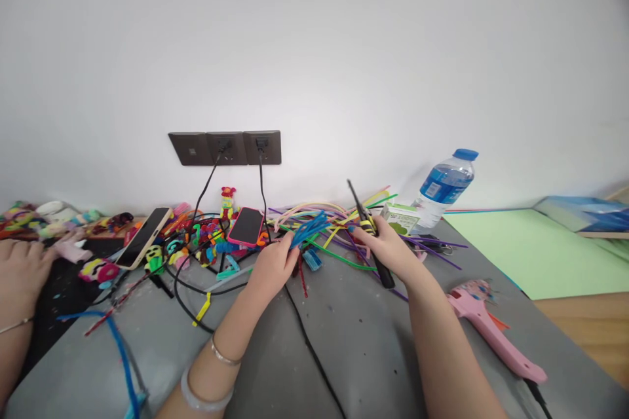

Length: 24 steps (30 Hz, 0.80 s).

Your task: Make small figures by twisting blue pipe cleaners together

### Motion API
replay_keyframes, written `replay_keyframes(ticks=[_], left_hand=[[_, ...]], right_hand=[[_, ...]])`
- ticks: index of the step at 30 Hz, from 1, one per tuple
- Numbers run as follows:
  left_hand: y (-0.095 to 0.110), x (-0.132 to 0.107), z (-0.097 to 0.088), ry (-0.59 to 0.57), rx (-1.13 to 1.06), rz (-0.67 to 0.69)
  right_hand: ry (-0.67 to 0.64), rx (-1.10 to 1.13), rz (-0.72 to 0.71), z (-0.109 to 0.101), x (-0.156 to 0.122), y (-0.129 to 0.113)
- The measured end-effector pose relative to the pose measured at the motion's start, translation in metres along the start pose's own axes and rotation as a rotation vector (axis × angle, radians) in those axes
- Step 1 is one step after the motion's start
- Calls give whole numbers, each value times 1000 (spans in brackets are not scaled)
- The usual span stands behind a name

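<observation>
Blue pipe cleaners (pixel 310 228) pinched in left hand (pixel 275 262), just above worktop (pixel 363 360); black-and-yellow tool (pixel 365 217) gripped in right hand (pixel 390 249). If left pinch is loosened, strands could be lost in mixed pile (pixel 295 217); black cable (pixel 306 339) could be snagged.

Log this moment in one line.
left grip: holds blue pipe cleaners | right grip: holds black-and-yellow hand tool | gray table, right side: pink glue gun
</observation>
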<state>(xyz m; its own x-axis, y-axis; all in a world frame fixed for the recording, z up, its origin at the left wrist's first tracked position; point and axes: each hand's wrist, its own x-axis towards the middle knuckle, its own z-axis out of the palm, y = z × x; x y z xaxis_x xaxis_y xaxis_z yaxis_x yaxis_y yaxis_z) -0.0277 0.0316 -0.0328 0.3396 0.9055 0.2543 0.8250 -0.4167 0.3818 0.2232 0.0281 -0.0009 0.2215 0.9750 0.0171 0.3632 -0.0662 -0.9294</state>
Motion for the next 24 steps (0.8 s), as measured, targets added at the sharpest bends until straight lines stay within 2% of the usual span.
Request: replay_keyframes(ticks=[5, 7, 9, 11, 12, 14, 16, 17, 21, 24], left_hand=[[6, -4, 2, -40, -37, 131], [8, -5, 2, -58, -55, 130], [10, -5, 2, -56, -95, 105], [12, -6, 2, -42, -166, 84], [13, -6, 2, -34, -205, 80], [13, -6, 3, -21, -259, 77], [13, -6, 4, -4, -279, 76], [13, -6, 5, 8, -284, 78], [13, -7, 4, 1, -294, 84], [15, -9, -1, -145, -263, 123]], right_hand=[[84, -562, 81, 20, 9, 19], [131, -644, 72, 28, 9, 21], [225, -638, -8, 31, 7, 18], [284, -516, -141, 31, 6, 13], [250, -394, -197, 32, 5, 9], [33, -33, -218, 34, 3, 3], [-228, 355, -107, 40, 2, -3], [-296, 506, -38, 43, 1, -5], [-349, 746, 81, 50, 2, -9], [-324, 834, 81, 43, 5, -8]])
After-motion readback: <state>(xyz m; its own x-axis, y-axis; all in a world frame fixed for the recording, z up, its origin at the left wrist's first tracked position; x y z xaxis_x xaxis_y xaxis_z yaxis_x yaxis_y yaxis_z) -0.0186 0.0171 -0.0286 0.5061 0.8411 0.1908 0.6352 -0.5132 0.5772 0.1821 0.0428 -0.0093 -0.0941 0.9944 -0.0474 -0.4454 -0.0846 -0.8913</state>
